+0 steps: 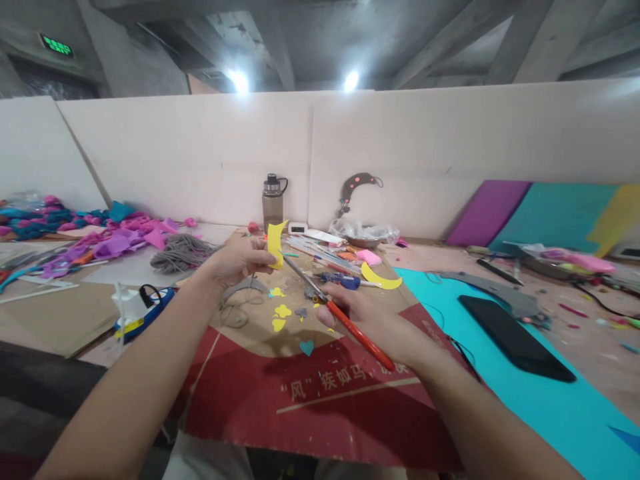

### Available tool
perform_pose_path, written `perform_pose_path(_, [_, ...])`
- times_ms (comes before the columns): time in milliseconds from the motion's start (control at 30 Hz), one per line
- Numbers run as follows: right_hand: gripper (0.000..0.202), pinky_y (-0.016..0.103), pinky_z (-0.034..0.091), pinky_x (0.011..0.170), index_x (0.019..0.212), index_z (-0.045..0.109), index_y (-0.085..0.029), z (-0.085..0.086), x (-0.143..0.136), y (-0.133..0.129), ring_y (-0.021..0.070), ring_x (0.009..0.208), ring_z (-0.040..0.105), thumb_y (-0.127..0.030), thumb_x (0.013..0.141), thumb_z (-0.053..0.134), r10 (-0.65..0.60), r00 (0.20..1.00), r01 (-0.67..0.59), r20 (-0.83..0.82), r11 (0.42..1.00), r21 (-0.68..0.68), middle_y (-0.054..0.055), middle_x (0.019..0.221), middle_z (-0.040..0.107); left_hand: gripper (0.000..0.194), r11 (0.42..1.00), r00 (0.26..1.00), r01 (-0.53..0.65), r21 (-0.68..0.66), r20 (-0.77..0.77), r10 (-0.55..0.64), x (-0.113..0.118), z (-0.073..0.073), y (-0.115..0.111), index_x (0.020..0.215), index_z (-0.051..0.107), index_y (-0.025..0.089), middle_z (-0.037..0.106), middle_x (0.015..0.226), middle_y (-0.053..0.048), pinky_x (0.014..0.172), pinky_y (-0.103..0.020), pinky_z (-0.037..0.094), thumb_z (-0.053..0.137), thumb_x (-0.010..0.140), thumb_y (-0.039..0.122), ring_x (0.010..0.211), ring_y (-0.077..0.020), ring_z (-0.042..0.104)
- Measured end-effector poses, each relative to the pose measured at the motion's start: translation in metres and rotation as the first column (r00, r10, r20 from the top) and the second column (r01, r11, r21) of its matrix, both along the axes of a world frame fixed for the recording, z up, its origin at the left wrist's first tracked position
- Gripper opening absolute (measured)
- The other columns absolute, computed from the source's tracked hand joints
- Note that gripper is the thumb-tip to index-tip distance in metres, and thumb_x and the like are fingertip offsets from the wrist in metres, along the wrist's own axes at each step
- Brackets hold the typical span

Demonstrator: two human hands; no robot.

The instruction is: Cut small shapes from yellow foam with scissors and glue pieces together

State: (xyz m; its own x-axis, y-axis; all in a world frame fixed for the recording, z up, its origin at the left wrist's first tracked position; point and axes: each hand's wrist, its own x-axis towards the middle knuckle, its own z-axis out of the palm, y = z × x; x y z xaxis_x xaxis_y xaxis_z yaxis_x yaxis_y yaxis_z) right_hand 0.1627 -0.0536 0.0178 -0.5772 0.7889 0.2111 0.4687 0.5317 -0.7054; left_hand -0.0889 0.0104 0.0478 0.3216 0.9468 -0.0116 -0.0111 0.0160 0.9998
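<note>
Pinched in the fingers of my left hand (pixel 243 260) is a strip of yellow felt-like sheet (pixel 275 241) with a curved edge, held up above the board. My right hand (pixel 370 317) is closed around red-handled scissors (pixel 357 333), whose metal blades point up and left at the lower end of the yellow strip. Whether the blades touch the strip, I cannot tell. Below the hands, small yellow cut pieces (pixel 283 311) and a teal heart (pixel 307 347) lie on a red and brown cardboard sheet (pixel 250 393). A yellow crescent (pixel 383 279) rests to the right.
Grey yarn (pixel 183 252) and a blue-and-white power strip (pixel 143 313) are on the left. A bottle (pixel 273 203) stands at the back by the white partition. On the right, a black phone (pixel 515 339) lies on a turquoise sheet (pixel 540 413). Pens and pliers (pixel 340 279) clutter the middle.
</note>
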Motion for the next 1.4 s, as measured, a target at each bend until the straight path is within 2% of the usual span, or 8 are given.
perform_pose_path(167, [0.030,0.023,0.030,0.044,0.077,0.049,-0.021,-0.001,0.007,0.003,0.0086,0.046,0.038,-0.049,0.087,0.052,-0.079,0.981,0.054,-0.176,0.988,-0.142,-0.005,0.057,0.045,0.020,0.998,0.996,-0.063,0.018,-0.060,0.064,-0.024,0.005,0.005,0.075,0.069,0.011,0.067,0.072,-0.004,0.058,-0.020,0.048,0.076,0.057,0.016,0.062,-0.0096,0.059])
perform_pose_path(367, [0.034,0.024,0.039,0.044,0.093,0.046,-0.024,0.004,-0.010,0.014,0.0102,0.050,0.049,-0.040,0.075,0.070,-0.271,0.774,0.249,-0.572,0.961,-0.118,-0.004,0.067,0.055,0.012,0.996,0.979,0.067,0.064,-0.199,-0.053,-0.006,0.007,0.001,0.067,0.068,0.013,0.066,0.066,-0.004,0.055,-0.023,0.044,0.073,0.057,0.016,0.058,-0.0111,0.055])
perform_pose_path(533, [0.045,0.030,0.049,0.061,0.099,0.046,-0.024,0.006,-0.033,0.024,0.0167,0.071,0.061,-0.032,0.067,0.076,-0.195,0.759,0.169,-0.621,0.980,-0.100,0.002,0.083,0.064,0.006,0.960,0.883,0.257,0.109,-0.430,-0.187,0.023,0.010,-0.002,0.059,0.066,0.015,0.062,0.058,-0.001,0.054,-0.024,0.039,0.069,0.061,0.020,0.056,-0.0124,0.053])
perform_pose_path(767, [0.036,0.024,0.041,0.050,0.094,0.048,-0.022,-0.007,-0.042,0.031,0.0105,0.054,0.051,-0.023,0.067,0.071,-0.241,0.778,0.180,-0.580,0.970,-0.162,-0.007,0.063,0.052,0.004,0.918,0.734,0.354,0.181,-0.662,-0.153,0.034,0.004,0.001,0.062,0.065,0.016,0.059,0.058,0.002,0.051,-0.025,0.031,0.064,0.063,0.021,0.054,-0.0114,0.049])
perform_pose_path(967, [0.034,0.024,0.041,0.048,0.095,0.046,-0.023,-0.014,-0.038,0.037,0.0106,0.052,0.049,-0.025,0.069,0.068,-0.323,0.620,0.304,-0.715,0.939,-0.160,-0.006,0.064,0.052,0.020,0.970,0.882,0.147,0.194,-0.469,-0.040,0.050,-0.008,-0.001,0.061,0.062,0.015,0.057,0.058,0.001,0.053,-0.024,0.031,0.067,0.070,0.034,0.054,-0.0087,0.045])
perform_pose_path(1067, [0.030,0.025,0.041,0.047,0.086,0.043,-0.023,-0.017,-0.035,0.045,0.0109,0.048,0.049,-0.027,0.069,0.068,-0.402,0.521,0.414,-0.753,0.890,-0.190,-0.006,0.060,0.052,0.020,0.992,0.985,0.031,0.121,-0.171,-0.010,0.060,-0.020,-0.003,0.068,0.063,0.015,0.059,0.063,0.001,0.058,-0.023,0.037,0.072,0.066,0.032,0.057,-0.0088,0.050])
perform_pose_path(1233, [0.027,0.027,0.043,0.050,0.083,0.045,-0.022,-0.021,-0.032,0.050,0.0123,0.051,0.052,-0.030,0.070,0.068,-0.409,0.438,0.461,-0.801,0.867,-0.190,-0.005,0.062,0.054,0.019,0.999,0.991,0.032,0.040,0.125,-0.037,0.079,-0.032,-0.011,0.072,0.063,0.015,0.058,0.064,0.002,0.062,-0.022,0.041,0.074,0.066,0.029,0.058,-0.0073,0.051])
perform_pose_path(1400, [0.027,0.028,0.044,0.052,0.089,0.047,-0.021,-0.024,-0.032,0.047,0.0130,0.054,0.053,-0.035,0.073,0.065,-0.394,0.476,0.455,-0.786,0.876,-0.163,-0.004,0.065,0.055,0.022,0.996,0.981,-0.072,0.053,0.186,0.061,0.090,-0.033,-0.015,0.067,0.061,0.015,0.057,0.061,0.003,0.059,-0.021,0.040,0.076,0.064,0.031,0.055,-0.0067,0.050])
